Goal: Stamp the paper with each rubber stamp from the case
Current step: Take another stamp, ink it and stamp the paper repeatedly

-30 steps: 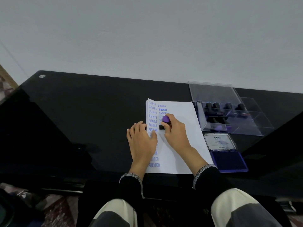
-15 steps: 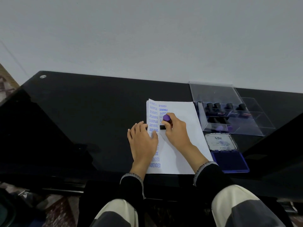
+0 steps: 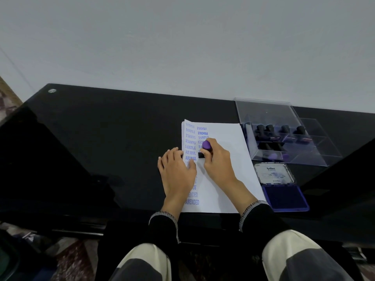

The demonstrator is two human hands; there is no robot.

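A white sheet of paper (image 3: 225,159) lies on the black glass table (image 3: 101,138), printed down its left side with blue marks: SAMPLE, FRAGILE, AIR MAIL, AMENDED. My right hand (image 3: 218,161) grips a rubber stamp (image 3: 205,148) with a purple knob and black base, held down on the paper in the second column. My left hand (image 3: 176,171) lies flat on the paper's left edge, fingers straight. To the right stands the clear plastic case (image 3: 284,138) with several black-handled stamps inside.
An open ink pad (image 3: 284,196) with blue ink and its labelled lid lies right of the paper, in front of the case. The wall rises just behind the table. My knees show under the table's near edge.
Both hands stay in place. The stamp remains pressed on the same spot of the paper; only the camera view shifted slightly.
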